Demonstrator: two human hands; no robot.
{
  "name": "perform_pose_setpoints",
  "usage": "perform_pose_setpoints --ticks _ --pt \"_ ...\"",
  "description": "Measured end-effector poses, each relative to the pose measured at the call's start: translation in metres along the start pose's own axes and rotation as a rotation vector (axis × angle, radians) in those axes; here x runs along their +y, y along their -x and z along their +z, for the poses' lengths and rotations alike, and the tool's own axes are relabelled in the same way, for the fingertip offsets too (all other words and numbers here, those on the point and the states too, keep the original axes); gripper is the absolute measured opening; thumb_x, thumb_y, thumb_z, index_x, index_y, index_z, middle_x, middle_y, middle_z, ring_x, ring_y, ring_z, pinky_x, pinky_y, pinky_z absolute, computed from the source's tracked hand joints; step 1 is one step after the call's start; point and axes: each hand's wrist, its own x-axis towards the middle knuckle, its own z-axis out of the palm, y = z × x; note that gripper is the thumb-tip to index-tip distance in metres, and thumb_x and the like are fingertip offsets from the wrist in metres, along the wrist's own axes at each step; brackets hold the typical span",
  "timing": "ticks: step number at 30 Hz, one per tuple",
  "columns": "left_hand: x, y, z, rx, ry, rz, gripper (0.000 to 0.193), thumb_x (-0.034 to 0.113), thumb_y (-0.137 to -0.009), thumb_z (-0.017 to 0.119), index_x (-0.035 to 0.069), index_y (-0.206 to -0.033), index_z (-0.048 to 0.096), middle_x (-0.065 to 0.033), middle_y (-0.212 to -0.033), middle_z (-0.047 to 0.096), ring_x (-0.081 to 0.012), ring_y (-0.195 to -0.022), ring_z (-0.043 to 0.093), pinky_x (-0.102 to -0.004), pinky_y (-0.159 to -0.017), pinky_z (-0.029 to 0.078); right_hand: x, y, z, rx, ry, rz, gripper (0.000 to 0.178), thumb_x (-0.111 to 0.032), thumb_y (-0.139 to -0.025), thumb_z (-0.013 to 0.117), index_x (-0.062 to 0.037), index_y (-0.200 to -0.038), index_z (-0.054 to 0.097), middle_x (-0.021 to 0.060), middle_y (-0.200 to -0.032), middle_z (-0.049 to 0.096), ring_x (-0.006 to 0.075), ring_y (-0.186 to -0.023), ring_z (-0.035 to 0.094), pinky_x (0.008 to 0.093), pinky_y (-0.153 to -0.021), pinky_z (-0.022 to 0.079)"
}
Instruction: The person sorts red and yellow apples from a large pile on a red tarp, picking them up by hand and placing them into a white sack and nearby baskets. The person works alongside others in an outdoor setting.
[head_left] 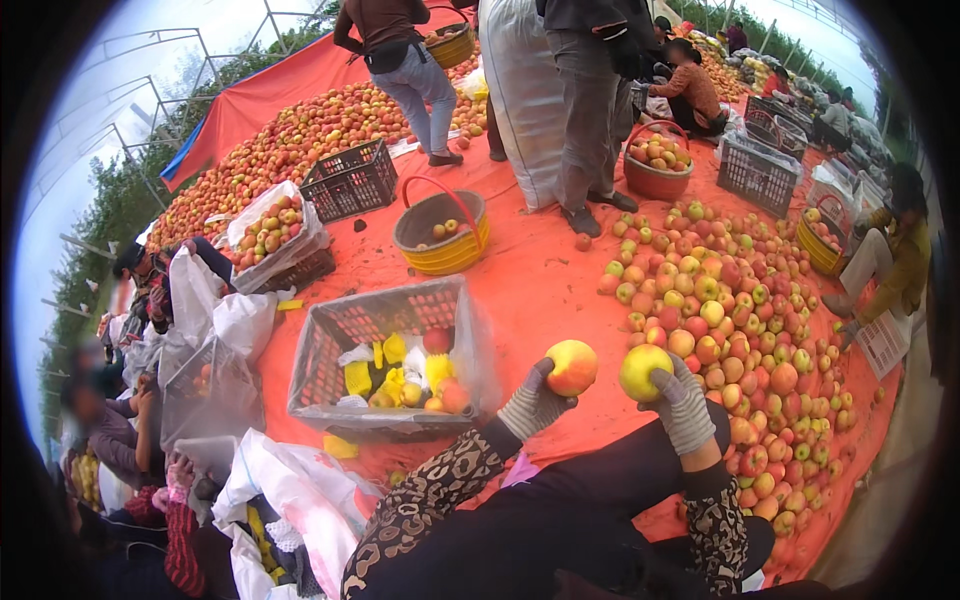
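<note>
My left hand [535, 402], in a grey knit glove, is closed round a yellow and red apple [572, 367]. Close beside it, my right hand [684, 405] grips a yellow-green apple [645, 373], with its gloved fingers curled over the fruit's right side. The two apples are held apart above the orange sheet. Left of my left hand stands a plastic-lined crate [465, 340] holding a few apples, yellow foam nets and some dark pieces. A wide heap of red and yellow apples [740, 350] spreads next to my right hand.
A yellow basket [440, 262] with a red handle stands beyond the crate. A white sack [300, 490] with foam nets lies at lower left. A black crate [350, 182], a red basket [657, 180] and a grey crate [757, 175] stand farther off. Several people stand or sit around.
</note>
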Motion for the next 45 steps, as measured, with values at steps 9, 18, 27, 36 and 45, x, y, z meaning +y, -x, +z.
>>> perform_pose_setpoints --ticks 9,18,27,36,45 --pt "0.023 0.005 0.009 -0.311 0.299 -0.049 0.063 0.047 -0.086 0.053 0.003 -0.129 0.045 -0.0206 -0.115 0.055 -0.0296 -0.092 0.06 -0.0277 -0.052 0.048 0.0 0.007 0.01 0.031 0.04 -0.001 0.061 -0.031 -0.08 0.072 -0.001 -0.126 0.046 0.0078 -0.105 0.059 0.0161 -0.086 0.062 0.0259 -0.06 0.054" --pt "0.022 0.007 0.006 -0.556 0.374 -0.163 0.055 0.036 -0.088 0.055 0.004 -0.132 0.043 -0.016 -0.11 0.051 -0.0238 -0.078 0.055 -0.0283 -0.053 0.049 0.004 0.007 0.018 0.043 0.103 0.016 0.06 -0.026 -0.079 0.073 0.0017 -0.125 0.047 0.0092 -0.104 0.059 0.0163 -0.083 0.063 0.0261 -0.059 0.055" --pt "-0.015 -0.001 0.026 0.188 0.497 0.164 0.072 0.044 -0.078 0.069 -0.001 -0.127 0.041 -0.0209 -0.13 0.045 -0.0344 -0.123 0.044 -0.0471 -0.098 0.045 0.017 0.005 0.028 -0.026 -0.106 0.157 0.054 -0.028 -0.084 0.069 -0.0014 -0.124 0.046 0.0085 -0.108 0.058 0.0173 -0.09 0.062 0.0299 -0.066 0.058" --pt "-0.031 -0.005 0.014 0.148 0.505 -0.03 0.083 0.068 -0.076 0.052 0.0 -0.124 0.046 -0.0164 -0.117 0.055 -0.0327 -0.109 0.054 -0.0491 -0.096 0.042 0.035 0.021 0.047 -0.013 -0.123 0.131 0.047 -0.02 -0.091 0.06 -0.0004 -0.131 0.043 0.0106 -0.118 0.053 0.0172 -0.11 0.053 0.0319 -0.08 0.055" --pt "0.073 0.025 -0.034 0.037 0.473 0.253 0.081 0.066 -0.072 0.062 -0.007 -0.108 0.053 -0.0159 -0.094 0.06 -0.0289 -0.08 0.056 -0.0406 -0.076 0.049 -0.007 0.038 0.051 -0.219 0.339 0.08 0.036 -0.009 -0.092 0.051 -0.0016 -0.127 0.048 0.0102 -0.115 0.058 0.0168 -0.105 0.057 0.0286 -0.084 0.048"
